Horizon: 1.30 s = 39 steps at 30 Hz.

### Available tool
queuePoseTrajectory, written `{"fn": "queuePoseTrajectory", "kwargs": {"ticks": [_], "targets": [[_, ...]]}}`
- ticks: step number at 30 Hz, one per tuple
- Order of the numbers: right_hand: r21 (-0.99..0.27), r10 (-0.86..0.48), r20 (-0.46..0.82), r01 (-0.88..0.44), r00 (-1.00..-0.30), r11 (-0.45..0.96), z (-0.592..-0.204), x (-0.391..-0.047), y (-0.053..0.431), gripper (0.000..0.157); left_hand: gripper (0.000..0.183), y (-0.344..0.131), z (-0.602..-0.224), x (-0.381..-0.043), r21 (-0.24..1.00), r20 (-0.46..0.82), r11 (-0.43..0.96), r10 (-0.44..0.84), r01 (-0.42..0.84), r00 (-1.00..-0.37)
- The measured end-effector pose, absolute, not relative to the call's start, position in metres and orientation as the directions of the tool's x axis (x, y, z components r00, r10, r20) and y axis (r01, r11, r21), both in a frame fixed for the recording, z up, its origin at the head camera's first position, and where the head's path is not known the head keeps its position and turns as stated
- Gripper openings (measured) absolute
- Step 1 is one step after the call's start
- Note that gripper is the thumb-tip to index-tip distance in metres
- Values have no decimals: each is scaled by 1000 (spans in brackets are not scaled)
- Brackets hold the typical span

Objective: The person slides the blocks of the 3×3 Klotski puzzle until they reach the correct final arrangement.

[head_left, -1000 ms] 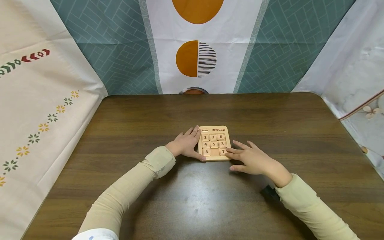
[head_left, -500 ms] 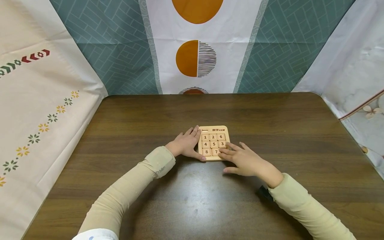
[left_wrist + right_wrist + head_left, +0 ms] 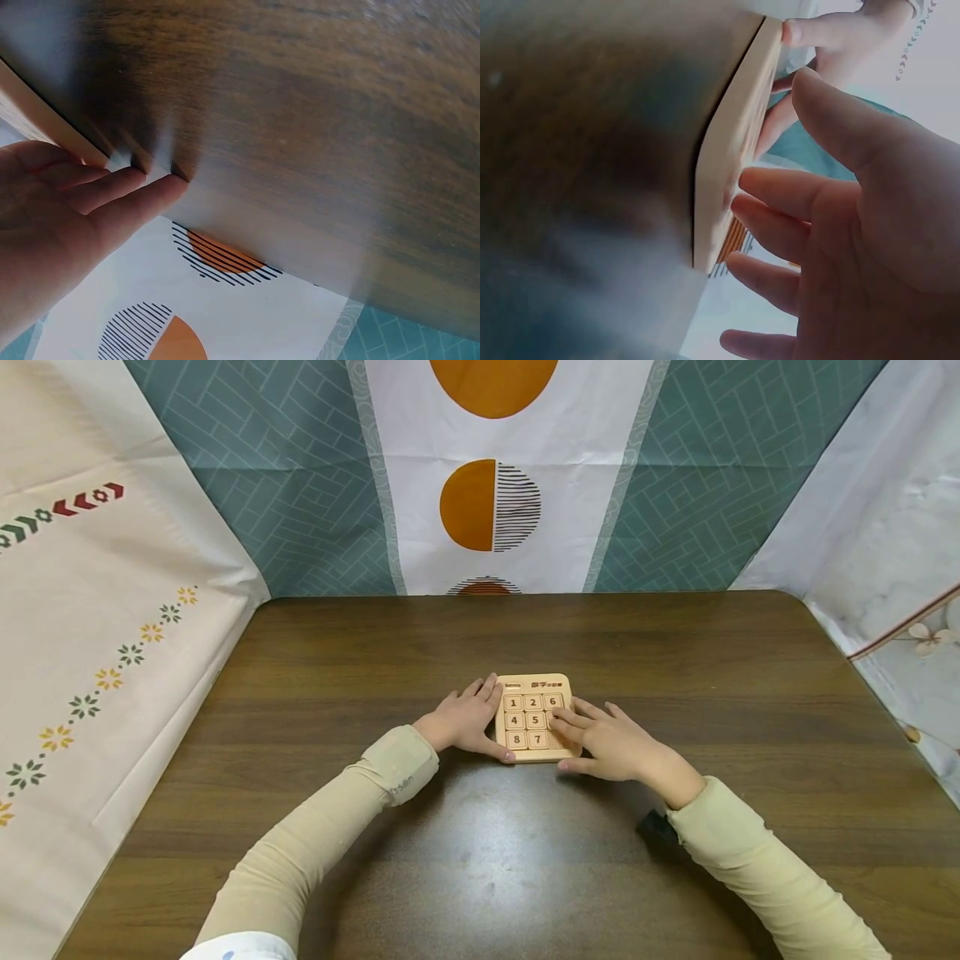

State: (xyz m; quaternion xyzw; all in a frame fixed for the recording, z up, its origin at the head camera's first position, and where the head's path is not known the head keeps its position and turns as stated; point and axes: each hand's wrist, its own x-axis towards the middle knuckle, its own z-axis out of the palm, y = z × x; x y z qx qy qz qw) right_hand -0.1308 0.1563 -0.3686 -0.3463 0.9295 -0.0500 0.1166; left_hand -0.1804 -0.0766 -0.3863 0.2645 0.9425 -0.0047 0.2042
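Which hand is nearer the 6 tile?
Right. The right hand reaches over the right side of the board, fingers just below the 6 tile in the head view; the left hand touches the board's left edge.

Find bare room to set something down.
Bare: the table between the sleeves, and behind the number puzzle up to the patterned cloth. Crowded: the puzzle, left hand at its left edge, right hand over its right side.

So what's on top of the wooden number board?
On the wooden number board, seven tiles read plainly: 1, 2, 6, 4, 5, 8 and 7. The right hand partly covers the place right of the 5, hiding any number there.
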Motion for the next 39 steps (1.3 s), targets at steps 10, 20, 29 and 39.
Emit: {"fn": "queuePoseTrajectory", "kwargs": {"ticks": [10, 20, 29, 39], "targets": [[-184, -646, -206, -620, -735, 763, -373, -130, 160, 64, 122, -77, -389, -182, 104, -383, 857, 503, 505, -775], [-188, -676, -189, -650, -712, 737, -371, -115, 161, 61, 121, -78, -387, -181, 109, -380, 856, 505, 505, -775], [-210, -693, -181, -661, -698, 721, -367, -116, 165, 60, 122, -77, -387, -181, 110, -385, 856, 505, 504, -773], [-194, -635, -192, -605, -749, 772, -367, -153, 163, 64, 121, -77, -387, -181, 99, -394, 858, 499, 504, -772]]}}
